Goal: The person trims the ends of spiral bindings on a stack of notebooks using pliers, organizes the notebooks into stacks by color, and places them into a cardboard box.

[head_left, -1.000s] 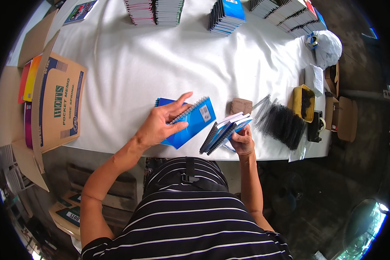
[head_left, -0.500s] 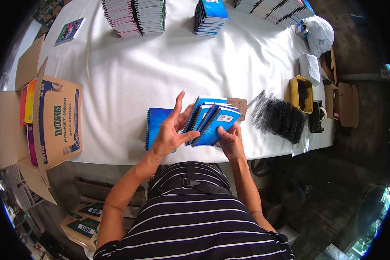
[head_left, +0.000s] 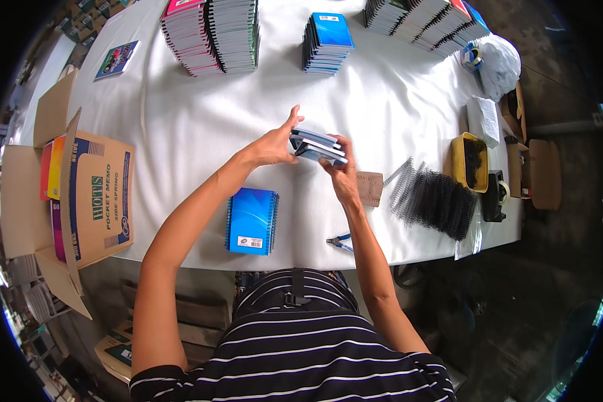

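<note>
Several small blue-covered spiral notebooks [head_left: 318, 146] are held in a bundle above the table, turned so that their page edges show. My right hand [head_left: 342, 171] is closed round the bundle's right end, thumb on the near side. My left hand [head_left: 275, 144] cups the left end, its thumb low and a finger raised; its other fingers are partly hidden. Nearer my body, a blue spiral notebook [head_left: 252, 221] lies flat on the white-covered table, apart from both hands. A pair of blue-handled pliers [head_left: 340, 242] lies by my right forearm.
A short notebook stack [head_left: 328, 43] and taller stacks [head_left: 211, 40] stand at the back. Black spiral coils [head_left: 435, 201], a yellow tray [head_left: 459, 161], a tape dispenser [head_left: 494, 197] and a brown card piece [head_left: 370, 188] lie right. An open carton [head_left: 104, 201] stands left.
Both hands have moved away from my body with the notebooks, which have tilted from covers showing to page edges showing. The flat notebook and the pliers have come into clear view.
</note>
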Demonstrator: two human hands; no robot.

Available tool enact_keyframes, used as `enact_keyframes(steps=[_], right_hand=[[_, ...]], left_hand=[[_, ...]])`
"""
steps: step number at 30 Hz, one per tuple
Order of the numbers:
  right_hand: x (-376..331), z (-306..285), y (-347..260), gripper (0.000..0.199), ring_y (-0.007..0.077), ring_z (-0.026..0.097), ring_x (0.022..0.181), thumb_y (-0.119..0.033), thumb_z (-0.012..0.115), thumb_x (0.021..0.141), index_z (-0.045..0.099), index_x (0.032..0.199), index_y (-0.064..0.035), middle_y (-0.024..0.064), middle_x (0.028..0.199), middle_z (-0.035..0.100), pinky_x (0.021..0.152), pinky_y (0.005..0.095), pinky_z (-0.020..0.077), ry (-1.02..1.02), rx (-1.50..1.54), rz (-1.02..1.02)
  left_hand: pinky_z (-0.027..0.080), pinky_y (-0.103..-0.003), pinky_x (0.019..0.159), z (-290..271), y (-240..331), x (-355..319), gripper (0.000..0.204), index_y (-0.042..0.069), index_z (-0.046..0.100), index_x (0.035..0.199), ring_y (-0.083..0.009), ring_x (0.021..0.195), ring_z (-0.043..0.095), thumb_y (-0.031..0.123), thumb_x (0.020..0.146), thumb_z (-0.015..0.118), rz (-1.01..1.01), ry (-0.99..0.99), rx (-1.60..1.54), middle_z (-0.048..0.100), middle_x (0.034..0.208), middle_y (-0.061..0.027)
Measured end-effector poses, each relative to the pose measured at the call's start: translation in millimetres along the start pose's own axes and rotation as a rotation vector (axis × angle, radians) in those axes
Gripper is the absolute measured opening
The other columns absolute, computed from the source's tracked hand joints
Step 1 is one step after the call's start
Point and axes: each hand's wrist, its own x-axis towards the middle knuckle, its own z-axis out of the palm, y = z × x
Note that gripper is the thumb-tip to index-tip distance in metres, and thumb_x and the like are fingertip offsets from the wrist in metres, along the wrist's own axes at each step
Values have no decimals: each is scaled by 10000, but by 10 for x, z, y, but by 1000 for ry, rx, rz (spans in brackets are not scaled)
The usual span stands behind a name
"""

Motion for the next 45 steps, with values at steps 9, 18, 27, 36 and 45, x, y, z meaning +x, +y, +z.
enact_keyframes(steps=[9, 18, 27, 36, 45], right_hand=[[299, -199, 372, 517, 163, 469, 1080, 95, 612, 780, 400, 1210, -96, 54, 1103, 488, 917, 289, 384, -73, -83, 63], [317, -197, 335, 525, 164, 492, 1035, -8, 719, 751, 415, 1169, -99, 49, 1087, 492, 889, 314, 417, -35, -63, 197], [398, -212, 358, 469, 144, 526, 1044, 45, 686, 762, 434, 1138, -78, 35, 1059, 544, 888, 301, 449, -146, -127, 165], [409, -253, 453, 480, 157, 525, 1051, 102, 645, 734, 439, 1129, -77, 64, 1101, 520, 871, 295, 460, -164, -245, 116], [340, -252, 328, 476, 199, 543, 1037, 61, 665, 767, 446, 1174, -53, 97, 1089, 535, 870, 324, 453, -142, -316, 107]], left_hand=[[361, -350, 1048, 131, -221, 331, 920, 179, 239, 1480, -224, 1268, 424, -38, 715, 703, -122, -26, -319, 432, 1394, -126], [523, -288, 915, 113, -109, 211, 807, 225, 426, 1393, -135, 1061, 579, -81, 706, 719, -166, 12, -344, 575, 1240, -61], [552, -298, 859, 22, -241, 165, 716, 219, 520, 1319, -102, 906, 623, -27, 690, 757, -225, -41, -238, 676, 1066, -47], [544, -327, 886, 33, -258, 138, 711, 196, 495, 1340, -140, 926, 637, -64, 717, 718, -125, -26, -169, 664, 1107, -77], [540, -340, 906, 19, -291, 149, 732, 203, 482, 1348, -162, 957, 644, -38, 706, 737, -142, -27, -133, 651, 1130, -99]])
